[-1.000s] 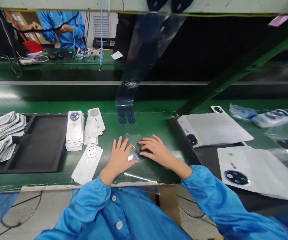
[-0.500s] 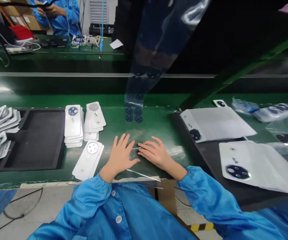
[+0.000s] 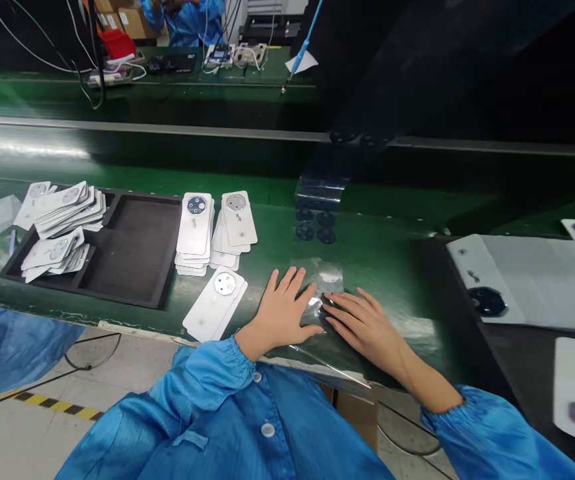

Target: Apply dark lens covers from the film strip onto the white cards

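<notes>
My left hand (image 3: pixel 281 310) lies flat, fingers spread, on a clear plastic film (image 3: pixel 323 280) spread over the green bench. My right hand (image 3: pixel 362 325) lies palm down beside it, its fingertips on a small dark round piece (image 3: pixel 323 308) under or on the film between the two hands. Neither hand grips anything. Just left of my left hand lies a single white card with a round lens ring (image 3: pixel 216 303). Behind it stand two stacks of similar white cards (image 3: pixel 194 233).
A black foam tray (image 3: pixel 132 250) at the left holds fanned white cards (image 3: pixel 62 207). Dark round stickers (image 3: pixel 314 230) sit on a film strip behind my hands. White sheets with black rings (image 3: pixel 487 300) lie on a dark mat at right. Another person in blue (image 3: pixel 187 13) works at the far bench.
The view has swung left and down, so the tray and stacks sit nearer the middle. My hands stay flat on the film; the right fingertips have shifted slightly toward the dark piece.
</notes>
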`<action>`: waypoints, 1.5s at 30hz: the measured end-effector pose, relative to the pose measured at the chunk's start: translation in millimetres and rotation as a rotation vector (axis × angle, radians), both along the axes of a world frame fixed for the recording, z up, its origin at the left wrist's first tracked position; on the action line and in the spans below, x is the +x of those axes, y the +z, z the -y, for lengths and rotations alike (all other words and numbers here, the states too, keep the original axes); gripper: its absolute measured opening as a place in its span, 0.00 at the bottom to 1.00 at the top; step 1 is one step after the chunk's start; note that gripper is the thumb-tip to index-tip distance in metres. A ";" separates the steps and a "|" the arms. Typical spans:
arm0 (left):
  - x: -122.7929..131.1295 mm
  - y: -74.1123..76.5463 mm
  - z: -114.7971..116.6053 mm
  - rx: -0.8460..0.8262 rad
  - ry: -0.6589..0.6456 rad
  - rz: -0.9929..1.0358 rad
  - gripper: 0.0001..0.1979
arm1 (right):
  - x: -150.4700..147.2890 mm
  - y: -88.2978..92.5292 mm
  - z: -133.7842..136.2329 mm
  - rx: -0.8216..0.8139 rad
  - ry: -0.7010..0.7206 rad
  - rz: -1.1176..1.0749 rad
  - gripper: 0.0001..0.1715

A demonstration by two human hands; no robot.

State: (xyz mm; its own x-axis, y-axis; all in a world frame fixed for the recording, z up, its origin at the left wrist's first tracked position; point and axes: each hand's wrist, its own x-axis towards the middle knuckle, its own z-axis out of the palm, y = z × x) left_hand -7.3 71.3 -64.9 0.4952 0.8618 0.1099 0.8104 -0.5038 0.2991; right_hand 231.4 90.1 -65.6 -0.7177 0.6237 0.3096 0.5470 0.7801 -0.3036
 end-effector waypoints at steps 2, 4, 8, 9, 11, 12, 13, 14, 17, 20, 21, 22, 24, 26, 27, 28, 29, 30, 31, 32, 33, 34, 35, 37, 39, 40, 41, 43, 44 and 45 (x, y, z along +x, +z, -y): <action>0.1 0.0 -0.1 0.003 -0.002 -0.005 0.45 | 1.1 -1.9 1.0 -0.050 0.002 -0.056 0.11; -0.2 -0.3 0.0 0.008 -0.003 -0.008 0.45 | -0.3 -2.9 2.1 -0.090 -0.023 -0.070 0.14; -0.5 -1.9 1.8 0.020 0.004 -0.004 0.43 | -7.4 -4.7 5.7 -0.029 -0.119 0.056 0.26; -0.3 -2.5 2.5 0.023 0.006 -0.002 0.42 | -8.8 -5.3 6.4 -0.016 -0.118 0.092 0.27; 0.8 -3.3 3.8 0.028 0.003 0.001 0.41 | -10.0 -6.1 6.5 -0.016 -0.091 0.105 0.26; 1.4 -3.4 4.3 0.030 -0.002 0.002 0.39 | -9.7 -6.1 6.0 -0.017 -0.076 0.079 0.26; 2.2 -3.3 4.8 0.032 -0.007 0.002 0.38 | -8.9 -5.6 5.3 -0.010 -0.066 0.039 0.25; 2.8 -2.9 5.1 0.034 -0.013 0.002 0.37 | -7.7 -4.6 4.6 0.005 -0.065 -0.003 0.23; 4.0 -1.0 5.5 0.036 -0.019 0.002 0.35 | -3.1 1.5 3.1 0.070 -0.029 -0.061 0.19; 3.4 0.8 5.5 0.036 -0.007 0.004 0.38 | -1.0 7.3 2.5 0.081 0.076 -0.019 0.20; 3.0 1.0 5.6 0.036 -0.004 0.007 0.40 | -1.4 8.5 2.0 0.058 0.100 -0.008 0.20; 2.6 1.1 5.7 0.035 0.000 0.009 0.41 | -2.4 9.6 1.2 0.023 0.104 -0.003 0.20; 2.1 0.9 6.0 0.032 0.005 0.017 0.43 | -5.1 14.3 -1.0 -0.057 0.061 -0.007 0.19; 2.7 0.2 5.9 0.027 0.012 0.024 0.44 | -7.9 26.7 -2.7 -0.101 0.036 -0.012 0.19; 3.5 -0.1 5.6 0.025 0.021 0.026 0.45 | -9.1 36.9 -2.6 -0.107 0.043 -0.019 0.19; 4.6 -0.2 5.2 0.021 0.037 0.029 0.46 | -10.3 49.5 -1.8 -0.106 0.050 -0.039 0.18; 5.9 -0.1 4.7 0.011 0.056 0.035 0.49 | -11.6 63.8 0.0 -0.114 0.040 -0.073 0.17; 7.2 0.6 4.4 -0.004 0.074 0.044 0.52 | -13.4 78.6 2.5 -0.136 -0.005 -0.132 0.14; 8.3 2.0 4.4 -0.024 0.085 0.061 0.54 | -16.0 92.4 5.7 -0.169 -0.104 -0.221 0.10; 8.9 4.4 5.0 -0.052 0.088 0.095 0.57 | -19.8 103.7 9.2 -0.245 -0.227 -0.324 0.07; 8.8 7.8 6.4 -0.089 0.085 0.160 0.58 | -25.2 111.4 12.6 -0.332 -0.344 -0.448 0.06; 7.8 12.2 8.5 -0.138 0.090 0.269 0.57 | -32.2 114.9 15.8 -0.434 -0.440 -0.572 0.08; 5.6 17.5 11.3 -0.206 0.118 0.443 0.56 | -41.0 113.9 18.4 -0.547 -0.508 -0.686 0.11; -2.4 29.0 18.0 -0.376 0.230 0.887 0.48 | -62.1 101.0 22.0 -0.758 -0.555 -0.883 0.18; -14.8 38.7 23.9 -0.516 0.338 1.234 0.33 | -84.9 80.6 24.1 -0.920 -0.558 -1.011 0.21; -21.8 42.2 26.1 -0.551 0.375 1.324 0.26 | -95.7 70.6 25.2 -0.990 -0.543 -1.052 0.22; -29.0 44.6 27.8 -0.562 0.404 1.362 0.20 | -105.5 62.0 26.3 -1.044 -0.532 -1.079 0.22; -42.8 47.1 30.3 -0.553 0.468 1.383 0.12 | -120.9 51.1 28.7 -1.085 -0.503 -1.035 0.21; -48.9 47.6 31.4 -0.548 0.501 1.388 0.11 | -126.2 49.1 29.4 -1.045 -0.490 -0.958 0.21; -54.4 47.9 32.3 -0.541 0.526 1.385 0.10 | -130.0 49.3 29.3 -0.961 -0.469 -0.853 0.20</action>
State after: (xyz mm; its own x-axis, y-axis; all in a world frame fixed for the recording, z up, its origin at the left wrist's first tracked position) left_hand -61.6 39.0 -16.9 -0.0802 0.9838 -0.1605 -0.1913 0.1428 0.9711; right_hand 101.5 60.8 -16.3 -0.1875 0.9717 -0.1438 0.0708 -0.1326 -0.9886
